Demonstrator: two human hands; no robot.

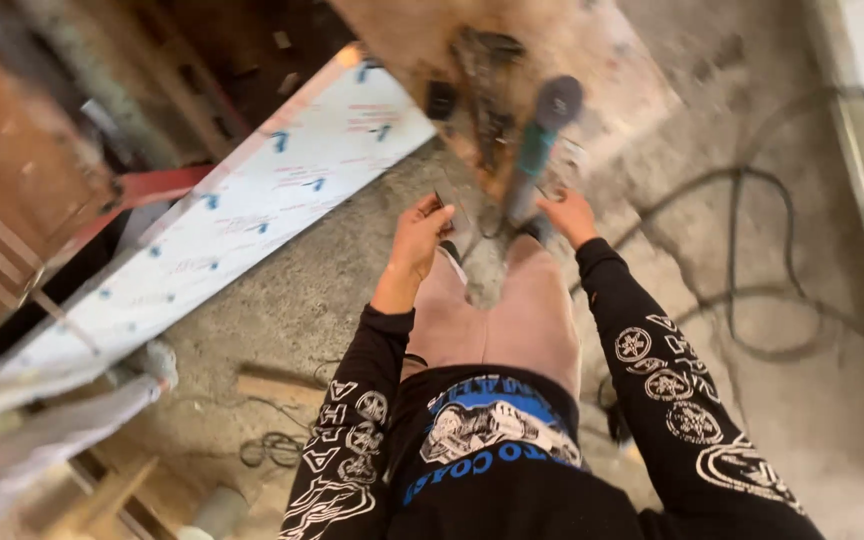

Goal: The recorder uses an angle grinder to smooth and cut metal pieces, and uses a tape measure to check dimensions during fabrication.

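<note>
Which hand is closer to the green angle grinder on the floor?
Right. The right hand reaches the lower end of the angle grinder, touching or nearly so; blur hides the grip. The left hand is off to its left, apart, pinching a small thin piece.

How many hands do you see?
2. The left hand pinches a small dark piece; the right hand is at the green grinder. No other hands show.

A rough concrete floor (352, 300) carries a long white film-covered panel (252, 200), a black cable (752, 300) in loops, wood offcuts (272, 385) and a thin wire coil (272, 448).
</note>
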